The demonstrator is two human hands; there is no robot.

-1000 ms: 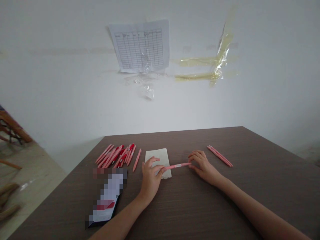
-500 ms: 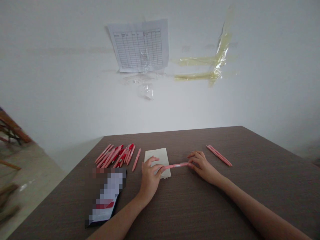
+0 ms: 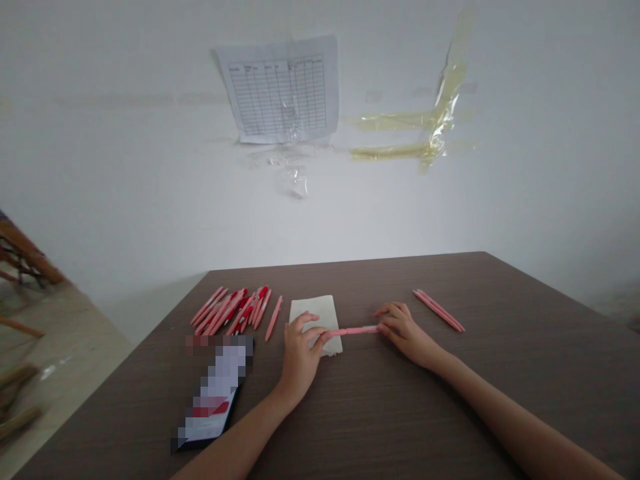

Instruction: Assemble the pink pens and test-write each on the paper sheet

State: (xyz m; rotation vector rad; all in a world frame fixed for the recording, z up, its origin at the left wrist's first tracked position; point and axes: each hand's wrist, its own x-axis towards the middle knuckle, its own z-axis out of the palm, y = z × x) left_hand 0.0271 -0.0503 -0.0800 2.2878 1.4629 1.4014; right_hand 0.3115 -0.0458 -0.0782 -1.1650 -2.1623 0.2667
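A pink pen [image 3: 354,330] lies level just above the brown table [image 3: 380,413], held at both ends. My left hand [image 3: 300,350] pinches its left end, over the near edge of a pale folded cloth [image 3: 314,311]. My right hand [image 3: 405,330] grips the pen's right end with curled fingers. To the left of the cloth lies a row of several pink and red pens [image 3: 235,311].
Two pink pens [image 3: 439,311] lie at the right of the table. A flat blurred packet [image 3: 213,390] rests near the left edge. On the white wall hang a printed sheet [image 3: 280,90] and yellowed tape strips [image 3: 425,127]. Wooden furniture [image 3: 23,260] stands at far left.
Both hands keep their hold on the pen. The pen and hands have shifted only very slightly upward in view.
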